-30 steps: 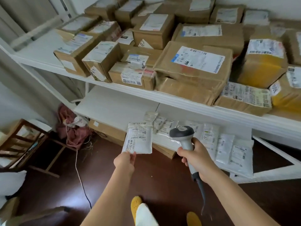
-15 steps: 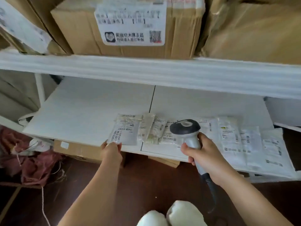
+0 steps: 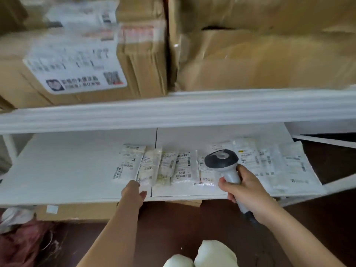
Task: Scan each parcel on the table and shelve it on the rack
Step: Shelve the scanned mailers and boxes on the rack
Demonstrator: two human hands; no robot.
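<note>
A white padded parcel (image 3: 127,164) with a barcode label lies flat on the white lower shelf (image 3: 67,170) of the rack, at the left end of a row of similar flat parcels (image 3: 185,168). My left hand (image 3: 133,191) is at the parcel's near edge, fingertips against it and thumb held apart. My right hand (image 3: 248,193) grips the grey handle of the barcode scanner (image 3: 221,160), whose dark head hovers over the middle of the row.
More white parcels (image 3: 289,166) fill the shelf's right part; its left half is bare. Large cardboard boxes (image 3: 86,60) crowd the upper shelf (image 3: 173,110) just overhead. A flat carton (image 3: 77,211) and reddish cloth (image 3: 23,243) lie on the dark floor below.
I have bent down close to the lower shelf. My left hand carried the parcel from the air onto the shelf and slid it in beside the row. The scanner stayed in my right hand.
</note>
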